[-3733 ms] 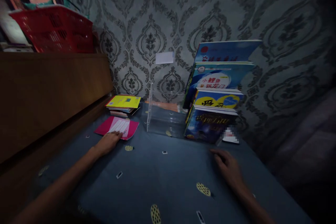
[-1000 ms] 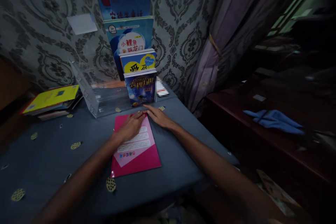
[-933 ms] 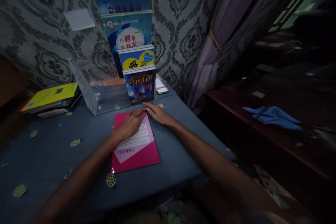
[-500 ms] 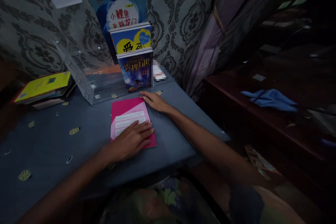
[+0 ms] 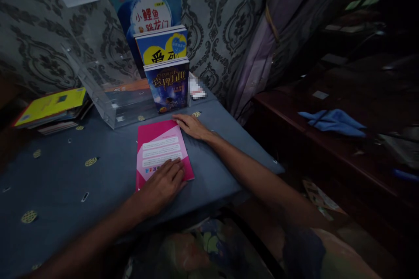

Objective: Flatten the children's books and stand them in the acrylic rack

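Note:
A pink book (image 5: 157, 135) lies flat on the blue-grey cloth, its printed text upside down to me. Across its lower right part rests my left hand (image 5: 165, 183), palm down, fingers stretched out and lightly bent, gripping nothing. My right hand (image 5: 193, 127) lies at the book's upper right corner, fingertips touching the edge; its fingers are extended and close together. Just beyond the book, a dark blue paperback (image 5: 168, 87) stands upright in a clear acrylic rack (image 5: 113, 111). Behind it stand a yellow-and-blue book (image 5: 162, 48) and a taller teal one (image 5: 152, 6).
At the far left, a yellow book (image 5: 52, 107) tops a small stack on the cloth-covered table (image 5: 111, 174). A patterned wall cloth and a tied purple curtain (image 5: 252, 52) hang behind. To the right, a dark red surface (image 5: 281, 113) holds a blue cloth (image 5: 334, 123).
My left hand has slid down the pink book toward its near edge, uncovering coloured print. My right hand stays at the upper corner. The view has shifted slightly.

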The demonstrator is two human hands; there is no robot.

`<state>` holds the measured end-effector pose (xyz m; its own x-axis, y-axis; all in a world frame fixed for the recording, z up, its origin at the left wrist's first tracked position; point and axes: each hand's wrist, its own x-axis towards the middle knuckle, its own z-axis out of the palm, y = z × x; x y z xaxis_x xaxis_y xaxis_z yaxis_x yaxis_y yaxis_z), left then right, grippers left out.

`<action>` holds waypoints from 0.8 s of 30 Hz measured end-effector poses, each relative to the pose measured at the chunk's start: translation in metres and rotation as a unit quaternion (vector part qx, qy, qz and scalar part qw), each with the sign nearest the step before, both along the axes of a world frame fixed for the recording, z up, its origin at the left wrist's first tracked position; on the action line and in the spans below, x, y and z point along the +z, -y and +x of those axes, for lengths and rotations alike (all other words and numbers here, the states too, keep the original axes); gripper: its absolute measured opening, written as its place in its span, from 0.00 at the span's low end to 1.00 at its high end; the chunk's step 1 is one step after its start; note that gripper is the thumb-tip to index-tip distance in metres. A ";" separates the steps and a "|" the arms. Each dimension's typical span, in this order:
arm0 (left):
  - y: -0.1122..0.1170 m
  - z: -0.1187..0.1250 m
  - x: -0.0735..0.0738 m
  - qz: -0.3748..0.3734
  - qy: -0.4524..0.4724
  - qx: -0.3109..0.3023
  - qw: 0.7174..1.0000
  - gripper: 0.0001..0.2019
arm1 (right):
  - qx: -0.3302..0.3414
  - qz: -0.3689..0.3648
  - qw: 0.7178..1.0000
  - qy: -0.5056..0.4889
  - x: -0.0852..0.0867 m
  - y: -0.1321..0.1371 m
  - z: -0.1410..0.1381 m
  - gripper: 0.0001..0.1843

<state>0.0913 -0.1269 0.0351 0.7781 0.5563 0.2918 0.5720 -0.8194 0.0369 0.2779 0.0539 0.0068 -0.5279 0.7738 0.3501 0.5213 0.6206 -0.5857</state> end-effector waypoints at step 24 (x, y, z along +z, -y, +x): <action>0.003 -0.006 0.002 -0.063 0.069 0.016 0.996 0.16 | -0.016 0.051 0.997 0.051 0.003 0.009 -0.004 0.20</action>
